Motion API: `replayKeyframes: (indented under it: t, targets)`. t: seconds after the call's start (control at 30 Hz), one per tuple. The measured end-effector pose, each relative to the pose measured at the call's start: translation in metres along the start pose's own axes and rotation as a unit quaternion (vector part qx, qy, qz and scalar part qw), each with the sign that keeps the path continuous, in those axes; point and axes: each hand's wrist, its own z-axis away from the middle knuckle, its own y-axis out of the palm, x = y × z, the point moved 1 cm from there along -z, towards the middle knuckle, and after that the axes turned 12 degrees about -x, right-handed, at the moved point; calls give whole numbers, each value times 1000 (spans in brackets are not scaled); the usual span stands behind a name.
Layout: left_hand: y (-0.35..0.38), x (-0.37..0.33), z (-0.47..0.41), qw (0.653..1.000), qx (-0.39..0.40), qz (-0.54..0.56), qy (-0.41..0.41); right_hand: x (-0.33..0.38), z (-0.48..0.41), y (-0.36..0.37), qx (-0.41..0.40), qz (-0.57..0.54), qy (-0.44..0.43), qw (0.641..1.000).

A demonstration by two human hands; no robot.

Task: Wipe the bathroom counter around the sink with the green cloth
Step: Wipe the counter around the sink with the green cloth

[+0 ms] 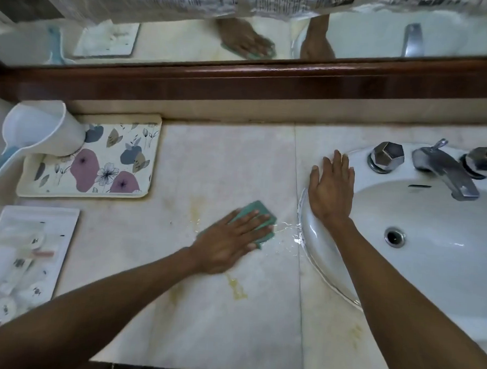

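The folded green cloth (259,213) lies flat on the pale marble counter (226,161), just left of the white sink (419,250). My left hand (231,241) presses down on the cloth with its fingers spread over it. A thin film of water (289,229) glistens between the cloth and the sink rim. My right hand (332,189) rests flat and open on the sink's left rim, holding nothing. Yellowish stains (236,289) mark the counter in front of the cloth.
A floral tray (97,159) with a white plastic jug (42,130) stands at the back left. A clear pouch of small toiletries (21,257) lies at the front left. The chrome tap (446,172) and two knobs sit behind the basin. A wood-framed mirror (242,80) runs along the back.
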Motion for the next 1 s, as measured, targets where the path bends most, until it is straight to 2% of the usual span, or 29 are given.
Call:
replayKeyframes:
  t: [0.07, 0.1, 0.2, 0.27, 0.33, 0.47, 0.57, 0.63, 0.7, 0.83, 0.93, 1.0]
  targets:
    - [-14, 34, 16, 1000, 0, -21, -7, 0, 14, -3, -4, 2, 5, 1000]
    - [-17, 50, 12, 999, -8, -33, -41, 0, 22, -5, -6, 1, 6, 1000]
    - [-14, 66, -32, 974, -51, -38, -217, -3, 49, -11, -17, -22, 21, 999]
    - [-2, 48, -65, 960, -75, -23, -267, -5, 61, -15, -10, -49, 41, 998]
    - [11, 13, -85, 967, -75, -9, -242, -6, 67, -18, 0, -66, 46, 997]
    - [28, -50, -56, 993, -48, 33, -101, -6, 81, -25, 7, -76, 39, 996]
    - [23, -53, 5, 999, -3, 40, 10, -5, 94, -30, 12, -76, 33, 996]
    - [11, -31, 36, 998, 12, 44, 41, -3, 99, -32, 9, -62, 24, 998]
    - [-2, 0, 49, 999, 6, 46, 23, 0, 102, -33, 8, -52, 21, 998]
    - [-19, 52, 30, 985, -57, 59, -153, 6, 114, -33, 5, -20, -17, 1000]
    - [-15, 40, 10, 965, -93, 39, -242, 15, 120, -32, 9, -7, -27, 1000]
    - [-5, 18, 19, 968, -86, 27, -235, 25, 119, -32, 1, -12, -33, 999]
